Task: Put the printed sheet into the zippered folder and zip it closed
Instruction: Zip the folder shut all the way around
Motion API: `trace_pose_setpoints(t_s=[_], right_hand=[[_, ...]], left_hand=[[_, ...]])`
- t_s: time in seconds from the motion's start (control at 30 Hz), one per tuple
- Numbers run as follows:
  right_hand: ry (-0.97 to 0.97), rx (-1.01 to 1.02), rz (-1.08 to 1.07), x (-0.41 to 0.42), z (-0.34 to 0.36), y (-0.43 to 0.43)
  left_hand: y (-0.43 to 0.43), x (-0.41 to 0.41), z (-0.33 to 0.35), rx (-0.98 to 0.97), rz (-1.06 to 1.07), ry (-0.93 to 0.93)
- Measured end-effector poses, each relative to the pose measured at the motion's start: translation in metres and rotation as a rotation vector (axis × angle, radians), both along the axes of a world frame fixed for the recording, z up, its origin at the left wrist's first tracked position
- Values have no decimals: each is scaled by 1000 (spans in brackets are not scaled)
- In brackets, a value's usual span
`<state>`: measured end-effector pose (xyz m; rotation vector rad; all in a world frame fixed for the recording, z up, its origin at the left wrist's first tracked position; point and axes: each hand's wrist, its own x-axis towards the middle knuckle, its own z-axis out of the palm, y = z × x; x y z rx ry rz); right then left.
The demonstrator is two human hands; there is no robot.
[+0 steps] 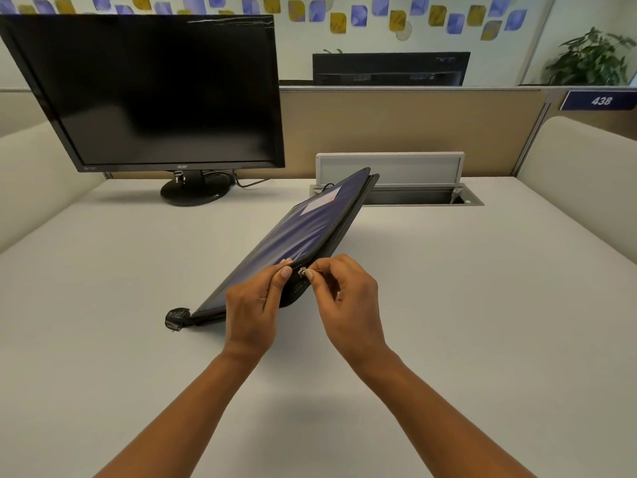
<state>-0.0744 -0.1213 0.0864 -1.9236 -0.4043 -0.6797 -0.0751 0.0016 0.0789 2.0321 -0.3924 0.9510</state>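
A dark zippered folder (pixel 296 232) with a bluish cover and a pale label stands tilted on the desk, its left edge down and its right edge raised. My left hand (pixel 253 305) grips the folder's near corner, thumb on top. My right hand (pixel 344 298) pinches the small metal zipper pull (pixel 302 272) at that corner. A black strap end (pixel 176 318) lies on the desk at the folder's near left. The printed sheet is not in sight.
A black monitor (pixel 151 94) on a round stand occupies the back left of the pale desk (pixel 482 305). Behind the folder an open cable hatch (pixel 396 188) sits in the desk. Beige partition walls enclose the back and sides.
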Motion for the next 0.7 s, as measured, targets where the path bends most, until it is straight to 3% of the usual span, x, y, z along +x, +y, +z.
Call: trace_pose_setpoints(t_s=[0.43,0.7], right_hand=[[-94,-131,15,-17,0,14],[-61,-119,-23,-11,5,4]], left_hand=[[-3,9,-3,-70,47,31],[-3,7,0,-9,49,60]])
